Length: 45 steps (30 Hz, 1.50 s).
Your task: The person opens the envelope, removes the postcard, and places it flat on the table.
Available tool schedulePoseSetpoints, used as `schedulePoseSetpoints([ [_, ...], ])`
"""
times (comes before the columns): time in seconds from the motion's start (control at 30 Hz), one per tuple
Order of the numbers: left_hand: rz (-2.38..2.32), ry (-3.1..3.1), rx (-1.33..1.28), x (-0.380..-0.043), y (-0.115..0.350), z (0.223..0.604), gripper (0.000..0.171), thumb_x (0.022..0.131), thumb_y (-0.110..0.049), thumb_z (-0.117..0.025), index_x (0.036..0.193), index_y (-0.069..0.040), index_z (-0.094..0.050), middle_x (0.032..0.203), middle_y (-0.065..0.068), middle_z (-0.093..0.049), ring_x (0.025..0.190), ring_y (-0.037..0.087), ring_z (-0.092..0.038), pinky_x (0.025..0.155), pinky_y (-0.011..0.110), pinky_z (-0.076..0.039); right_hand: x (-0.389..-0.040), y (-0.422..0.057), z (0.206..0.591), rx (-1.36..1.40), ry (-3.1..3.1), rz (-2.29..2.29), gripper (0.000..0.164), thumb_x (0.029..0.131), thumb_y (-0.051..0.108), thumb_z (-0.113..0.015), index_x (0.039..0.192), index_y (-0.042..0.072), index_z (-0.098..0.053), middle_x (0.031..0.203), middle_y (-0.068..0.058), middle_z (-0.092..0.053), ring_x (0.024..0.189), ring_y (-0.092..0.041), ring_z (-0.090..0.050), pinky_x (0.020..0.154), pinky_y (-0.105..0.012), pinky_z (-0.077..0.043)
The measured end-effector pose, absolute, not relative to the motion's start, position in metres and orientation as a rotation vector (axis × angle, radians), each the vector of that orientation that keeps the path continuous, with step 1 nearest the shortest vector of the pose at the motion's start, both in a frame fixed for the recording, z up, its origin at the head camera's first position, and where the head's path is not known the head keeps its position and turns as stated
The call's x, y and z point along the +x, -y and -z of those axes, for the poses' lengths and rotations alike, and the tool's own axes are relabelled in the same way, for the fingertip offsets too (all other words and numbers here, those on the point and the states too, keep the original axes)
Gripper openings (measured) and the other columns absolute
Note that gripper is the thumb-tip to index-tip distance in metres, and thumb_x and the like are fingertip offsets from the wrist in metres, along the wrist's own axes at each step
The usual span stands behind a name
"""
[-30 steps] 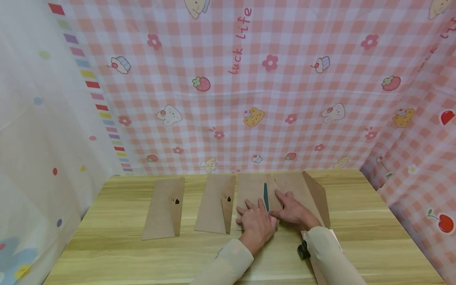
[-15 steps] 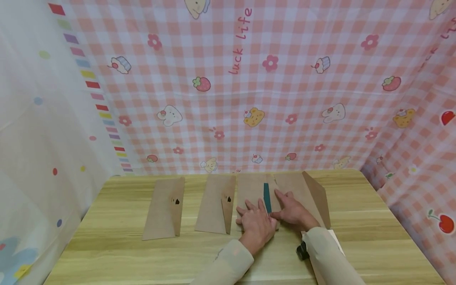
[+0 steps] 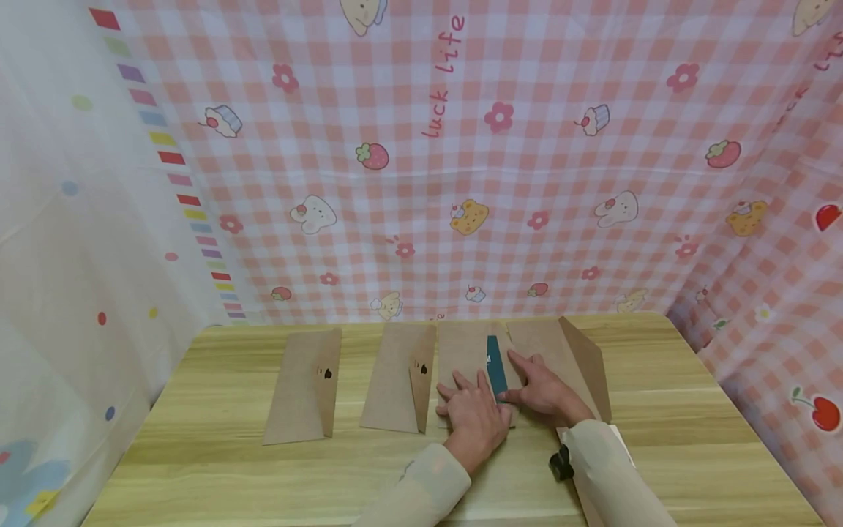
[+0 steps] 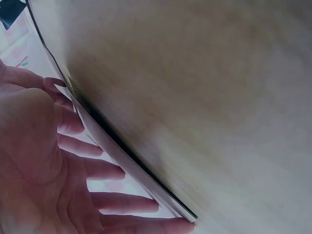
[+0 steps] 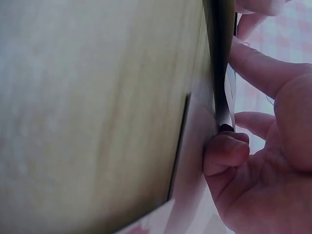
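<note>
A brown kraft envelope [image 3: 457, 344] lies on the table with a teal strip of card [image 3: 495, 369], bearing a small white mark, showing along its opening. My left hand [image 3: 476, 417] rests on this envelope with fingers spread. On its other side, my right hand [image 3: 543, 388] reaches in, thumb tip at the teal card's lower right edge and index finger stretched over the flap side. In the right wrist view, the other fingers of the right hand [image 5: 263, 156] are bent beside the paper. The left wrist view has the left hand [image 4: 44, 151] stretched along the paper's edge.
Two brown envelopes with dark printed marks, the far left one [image 3: 299, 388] and a nearer one [image 3: 391, 377], lie to the left. To the right is an envelope [image 3: 543, 344] with its flap spread out. More paper [image 3: 622, 443] shows under the right sleeve. A patterned cloth [image 3: 408, 190] hangs behind the table.
More of the teal card shows: it has gone from a thin strip to a wider band, its right edge further right, and a white mark is visible. Both hands stay nearly in place.
</note>
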<state>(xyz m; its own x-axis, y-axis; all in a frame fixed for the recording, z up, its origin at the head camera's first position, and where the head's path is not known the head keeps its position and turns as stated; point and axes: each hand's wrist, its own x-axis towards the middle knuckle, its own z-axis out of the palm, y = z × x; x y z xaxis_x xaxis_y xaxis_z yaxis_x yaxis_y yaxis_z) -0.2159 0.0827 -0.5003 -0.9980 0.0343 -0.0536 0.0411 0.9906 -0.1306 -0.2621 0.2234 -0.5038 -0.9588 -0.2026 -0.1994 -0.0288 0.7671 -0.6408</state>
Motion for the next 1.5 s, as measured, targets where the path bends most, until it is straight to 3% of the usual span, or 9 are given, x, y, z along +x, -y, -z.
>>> schedulePoseSetpoints([
  [0.27, 0.261, -3.067, 0.042, -0.214, -0.084, 0.499, 0.064, 0.093, -0.062, -0.044, 0.150, -0.034, -0.044, 0.149, 0.015, -0.049, 0.125, 0.045, -0.054, 0.076, 0.049, -0.057, -0.263, -0.226, 0.505, -0.196, -2.680, 1.030, 0.082, 0.087, 0.017, -0.075, 0.155, 0.004, -0.031, 0.115, -0.019, -0.042, 0.102, -0.032, -0.044, 0.097, -0.050, -0.037],
  [0.53, 0.336, -3.053, 0.043, -0.212, -0.084, 0.498, 0.066, 0.094, -0.064, -0.043, 0.151, -0.033, -0.042, 0.149, 0.014, -0.049, 0.126, 0.044, -0.055, 0.077, 0.047, -0.057, -0.262, -0.224, 0.506, -0.189, -2.729, 1.064, 0.075, 0.090, 0.032, -0.072, 0.151, 0.005, -0.038, 0.118, -0.021, -0.046, 0.099, -0.031, -0.047, 0.096, -0.052, -0.040],
  [0.83, 0.419, -2.995, 0.092, -0.215, -0.082, 0.501, 0.062, 0.098, -0.064, -0.035, 0.153, -0.033, -0.039, 0.152, 0.013, -0.045, 0.128, 0.041, -0.054, 0.079, 0.045, -0.057, -0.264, -0.218, 0.510, -0.142, -2.790, 1.007, 0.069, 0.088, 0.027, -0.076, 0.147, 0.008, -0.044, 0.125, -0.025, -0.046, 0.102, -0.033, -0.053, 0.096, -0.056, -0.043],
  [1.03, 0.463, -2.989, 0.128, -0.214, -0.077, 0.501, 0.065, 0.098, -0.068, -0.032, 0.152, -0.034, -0.039, 0.151, 0.010, -0.047, 0.127, 0.038, -0.055, 0.086, 0.044, -0.055, -0.265, -0.220, 0.511, -0.103, -2.759, 1.051, 0.069, 0.089, 0.021, -0.075, 0.148, 0.008, -0.042, 0.130, -0.026, -0.045, 0.109, -0.035, -0.050, 0.102, -0.059, -0.039],
  [1.27, 0.360, -2.982, 0.187, -0.214, -0.067, 0.498, 0.065, 0.098, -0.066, -0.033, 0.152, -0.031, -0.041, 0.151, 0.013, -0.046, 0.129, 0.039, -0.053, 0.092, 0.044, -0.052, -0.266, -0.222, 0.511, -0.160, -2.730, 1.120, 0.073, 0.092, 0.014, -0.071, 0.151, 0.000, -0.031, 0.151, -0.032, -0.032, 0.138, -0.046, -0.033, 0.113, -0.062, -0.024],
  [1.5, 0.216, -2.936, 0.232, -0.212, -0.058, 0.499, 0.060, 0.101, -0.058, -0.037, 0.154, -0.029, -0.038, 0.156, 0.013, -0.040, 0.138, 0.039, -0.043, 0.102, 0.047, -0.047, -0.266, -0.225, 0.511, -0.151, -2.700, 1.182, 0.075, 0.093, 0.015, -0.069, 0.153, 0.003, -0.027, 0.156, -0.030, -0.025, 0.144, -0.047, -0.024, 0.115, -0.063, -0.019],
])
